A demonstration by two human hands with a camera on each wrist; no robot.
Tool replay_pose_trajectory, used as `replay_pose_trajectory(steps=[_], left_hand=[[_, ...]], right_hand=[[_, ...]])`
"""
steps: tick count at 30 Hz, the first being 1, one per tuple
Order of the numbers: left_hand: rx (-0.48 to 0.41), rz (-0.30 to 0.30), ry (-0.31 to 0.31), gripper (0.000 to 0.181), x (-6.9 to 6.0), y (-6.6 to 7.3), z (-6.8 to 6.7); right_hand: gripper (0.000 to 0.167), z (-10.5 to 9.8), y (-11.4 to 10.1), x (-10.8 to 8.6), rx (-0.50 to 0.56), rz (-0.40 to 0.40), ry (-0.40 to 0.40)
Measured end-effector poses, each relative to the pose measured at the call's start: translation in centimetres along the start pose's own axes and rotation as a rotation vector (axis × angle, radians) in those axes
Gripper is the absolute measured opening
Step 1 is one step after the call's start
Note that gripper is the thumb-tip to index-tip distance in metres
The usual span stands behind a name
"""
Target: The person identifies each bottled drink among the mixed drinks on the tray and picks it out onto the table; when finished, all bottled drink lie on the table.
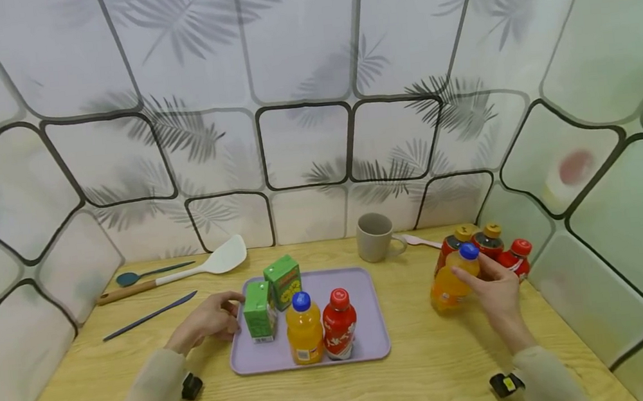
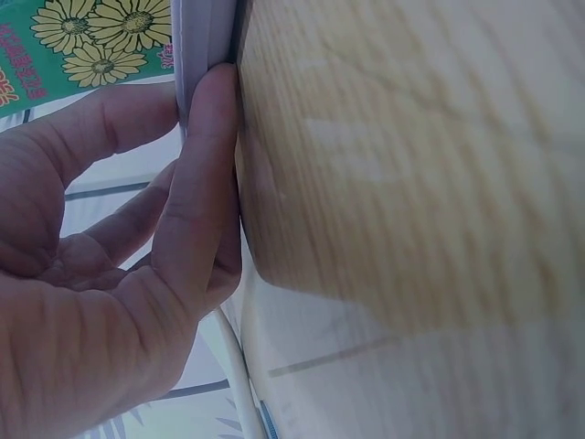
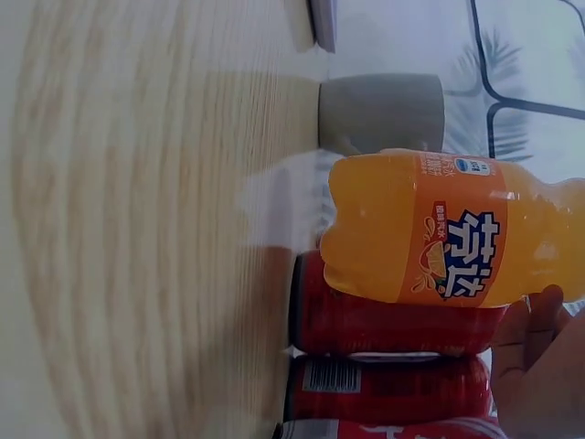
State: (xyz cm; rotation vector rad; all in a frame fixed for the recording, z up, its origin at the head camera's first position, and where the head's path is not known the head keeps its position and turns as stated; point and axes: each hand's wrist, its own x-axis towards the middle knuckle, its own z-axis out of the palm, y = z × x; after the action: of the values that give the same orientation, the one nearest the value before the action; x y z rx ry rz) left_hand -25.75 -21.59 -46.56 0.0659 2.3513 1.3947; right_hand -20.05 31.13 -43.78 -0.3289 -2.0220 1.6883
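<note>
My left hand pinches the left rim of a lilac tray, thumb and forefinger on its edge. On the tray stand two green drink cartons, an orange soda bottle with a blue cap and a red bottle. Over on the right, my right hand grips another orange soda bottle near its upper part. This bottle leans slightly and its base appears just off the table. Right behind it are two dark bottles with yellow caps and a red-capped bottle.
A grey mug stands by the back wall, with a pink utensil beside its handle. At the left lie a white spatula, a dark spoon and a thin blue utensil. Patterned walls border the table.
</note>
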Motion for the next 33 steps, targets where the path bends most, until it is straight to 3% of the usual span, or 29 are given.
replay_pose_trajectory(steps=[7,14,25,33], left_hand=[[0.022,0.029,-0.019,0.066,0.0,0.1,-0.1],[0.009,0.009,-0.014,0.065,0.1,0.1,0.1],[0.01,0.015,-0.012,0.065,0.0,0.2,0.0],[0.013,0.008,-0.009,0.066,0.1,-0.2,0.0]], right_hand=[[0.058,-1.1,0.4,0.4,0.054,0.014,0.036],[0.061,-1.7,0.7,0.8,0.086,0.056,0.074],[0.066,-2.3,0.8,0.9,-0.058,0.107,0.114],[0.069,-2.5,0.7,0.8,-0.183,0.053,0.114]])
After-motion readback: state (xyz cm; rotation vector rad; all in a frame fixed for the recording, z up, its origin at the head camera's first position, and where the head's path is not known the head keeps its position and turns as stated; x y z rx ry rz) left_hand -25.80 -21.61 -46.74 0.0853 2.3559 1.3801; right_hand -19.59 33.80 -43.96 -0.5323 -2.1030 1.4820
